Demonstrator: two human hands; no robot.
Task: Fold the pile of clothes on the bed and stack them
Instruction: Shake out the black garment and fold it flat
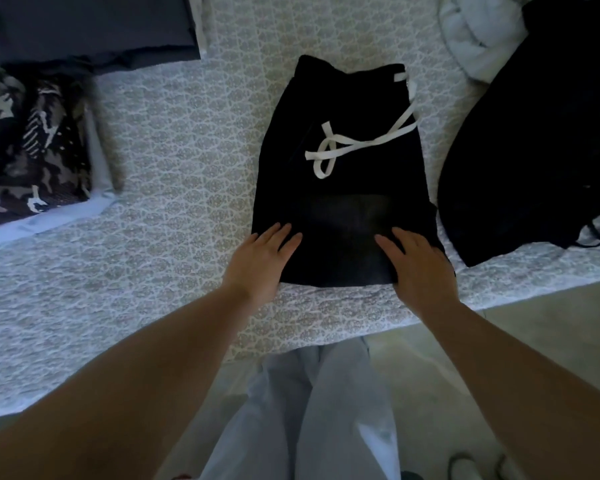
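Both hands lie flat with fingers straight on the near end of the folded black garment [340, 188]: left hand [260, 258] at its left corner, right hand [420, 265] at its right.

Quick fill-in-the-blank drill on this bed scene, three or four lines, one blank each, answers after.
1. Both hands, the left hand and the right hand, press flat on the near edge of the ______ garment.
2. The drawstring lying across that garment is ______.
3. The camouflage-print folded piece lies to the person's ______.
4. The crumpled pale cloth sits at the far ______ of the bed.

Missing words: black; white; left; right
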